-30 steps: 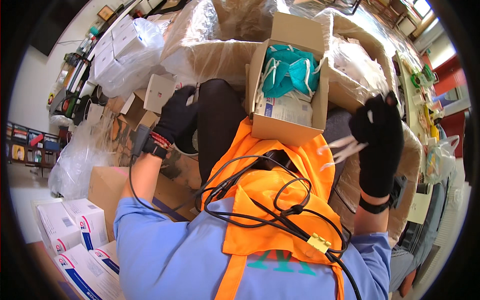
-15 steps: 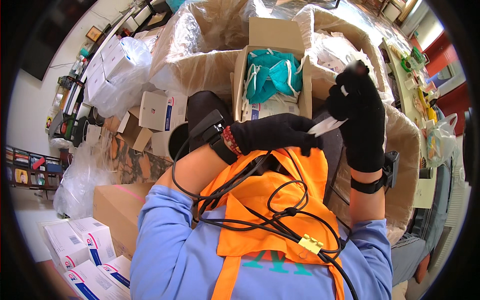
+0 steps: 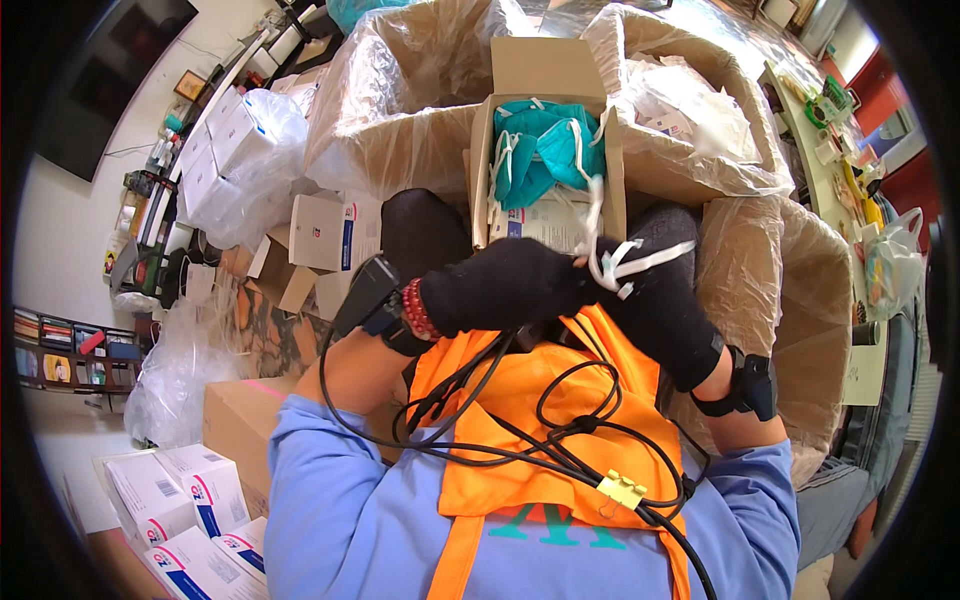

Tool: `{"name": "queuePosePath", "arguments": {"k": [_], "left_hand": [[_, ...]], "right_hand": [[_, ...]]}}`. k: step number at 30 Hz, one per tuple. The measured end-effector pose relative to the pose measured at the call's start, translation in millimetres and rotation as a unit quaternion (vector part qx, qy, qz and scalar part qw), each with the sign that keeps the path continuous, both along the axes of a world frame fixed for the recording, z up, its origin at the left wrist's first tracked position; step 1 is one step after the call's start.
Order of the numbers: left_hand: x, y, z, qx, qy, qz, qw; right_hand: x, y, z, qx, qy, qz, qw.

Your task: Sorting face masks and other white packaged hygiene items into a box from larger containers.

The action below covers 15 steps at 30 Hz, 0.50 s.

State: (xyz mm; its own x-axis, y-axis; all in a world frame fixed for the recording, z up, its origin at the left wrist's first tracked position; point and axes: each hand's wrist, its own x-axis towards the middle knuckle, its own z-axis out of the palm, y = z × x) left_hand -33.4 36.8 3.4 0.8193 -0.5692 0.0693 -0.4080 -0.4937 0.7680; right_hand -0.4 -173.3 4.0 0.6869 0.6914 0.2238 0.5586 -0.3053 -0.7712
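Observation:
My black-gloved hands meet over my lap, in front of an open cardboard box (image 3: 610, 180). My left hand (image 3: 510, 285) reaches in from the left with its fingertips closed at some white elastic straps (image 3: 655, 258). My right hand (image 3: 655, 315) is closed on the same straps, whose loose ends stick out above its fingers. One strap runs up to the box's near rim; whether it joins a mask there I cannot make out. Several teal face masks (image 3: 545, 150) with white straps lie in the box, above a white printed packet (image 3: 545, 222).
Plastic-lined cartons stand at the back left (image 3: 390, 130), at the back right with white pieces inside (image 3: 690, 160), and beside my right arm (image 3: 790, 300). White printed boxes (image 3: 180, 490) are stacked at lower left. Black cables (image 3: 560, 450) lie across my orange apron (image 3: 560, 400).
My right hand has dropped from its raised place down to my left hand. The white strip stretched between them now shows as loose straps around the right fingers.

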Motion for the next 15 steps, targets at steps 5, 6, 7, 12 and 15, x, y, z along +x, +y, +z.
{"name": "queuePosePath", "arguments": {"k": [5,6,7,12,15], "left_hand": [[-17.0,22.5,5.9,-0.013,0.106,-0.113,0.988],[-20.9,24.0,6.7,-0.075,0.155,-0.137,0.975],[-27.7,30.3,6.2,-0.111,0.21,-0.122,0.964],[-46.4,55.0,9.1,-0.14,0.227,-0.101,0.958],[-48.1,102.8,-31.1,-0.095,0.081,-0.016,0.992]], "right_hand": [[-41.5,-0.8,-0.5,0.077,0.226,0.067,0.969],[-51.2,-1.0,-4.1,0.149,0.392,0.043,0.907],[-49.9,-4.4,16.8,0.058,0.305,0.086,0.947],[-68.9,-25.2,51.6,0.0,0.464,0.008,0.886],[-80.7,-74.9,45.0,0.005,0.436,-0.058,0.898]]}}
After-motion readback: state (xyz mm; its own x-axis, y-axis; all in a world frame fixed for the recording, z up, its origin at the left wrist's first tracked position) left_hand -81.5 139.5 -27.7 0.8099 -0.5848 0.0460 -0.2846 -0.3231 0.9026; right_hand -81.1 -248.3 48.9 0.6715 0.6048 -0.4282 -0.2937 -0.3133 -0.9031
